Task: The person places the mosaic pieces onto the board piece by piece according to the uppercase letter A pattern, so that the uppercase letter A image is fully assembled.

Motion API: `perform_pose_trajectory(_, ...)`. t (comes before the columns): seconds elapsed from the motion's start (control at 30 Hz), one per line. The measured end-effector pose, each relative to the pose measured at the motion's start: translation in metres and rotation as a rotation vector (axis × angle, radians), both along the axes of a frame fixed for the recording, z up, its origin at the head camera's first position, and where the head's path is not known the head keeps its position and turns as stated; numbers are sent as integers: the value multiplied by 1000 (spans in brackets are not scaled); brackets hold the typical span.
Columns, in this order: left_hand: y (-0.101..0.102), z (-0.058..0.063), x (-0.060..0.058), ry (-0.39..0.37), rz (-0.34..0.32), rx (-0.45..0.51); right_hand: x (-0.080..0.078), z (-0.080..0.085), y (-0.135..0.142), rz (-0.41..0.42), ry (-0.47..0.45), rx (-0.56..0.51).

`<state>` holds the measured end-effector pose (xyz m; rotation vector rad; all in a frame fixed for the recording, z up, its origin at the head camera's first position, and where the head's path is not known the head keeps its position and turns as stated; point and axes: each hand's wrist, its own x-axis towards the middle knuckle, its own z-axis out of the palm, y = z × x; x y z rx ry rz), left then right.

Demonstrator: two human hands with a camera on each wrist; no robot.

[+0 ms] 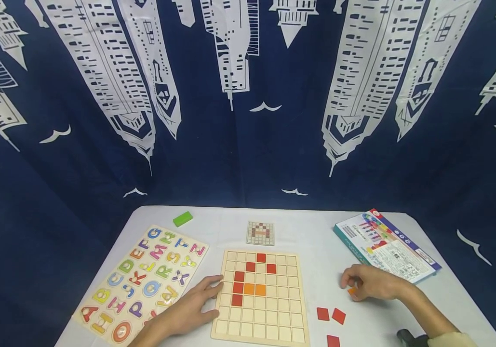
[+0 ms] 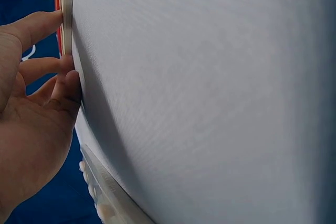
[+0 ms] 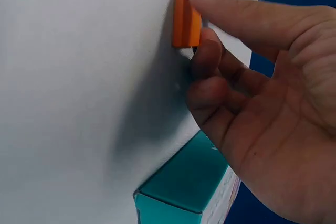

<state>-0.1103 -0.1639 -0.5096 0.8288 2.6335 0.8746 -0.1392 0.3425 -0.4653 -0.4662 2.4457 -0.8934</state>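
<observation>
A wooden grid board [image 1: 260, 330] lies in front of me, holding several red square tiles [image 1: 239, 276] and two orange tiles [image 1: 254, 289]. The fingertips of my left hand [image 1: 187, 306] touch the board's left edge, fingers loosely extended; the left wrist view shows them along the board's side [image 2: 67, 19]. To the right of the board, my right hand [image 1: 373, 282] pinches a single orange tile [image 3: 185, 22] between thumb and finger, low over the white table. Part of that tile is hidden behind the thumb. Loose red tiles [image 1: 323, 314] lie between the board and this hand.
A small pattern card [image 1: 260, 233] lies beyond the board. On the left is an alphabet puzzle board [image 1: 115, 284], with a green block [image 1: 182, 219] behind it. A flat box [image 1: 386, 248] sits at the right, just behind my right hand. A dark blue curtain [image 1: 239, 159] hangs behind.
</observation>
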Motion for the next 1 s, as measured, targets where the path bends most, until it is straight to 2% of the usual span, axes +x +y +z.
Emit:
perform_pose_trajectory(0.6, 0, -1, 1, 10, 8, -20, -2, -14, -11, -22, 100, -11)
perform_pose_trajectory(1.0, 1, -1, 1, 13, 9, -18, -2, -14, -18, -21, 129, 11)
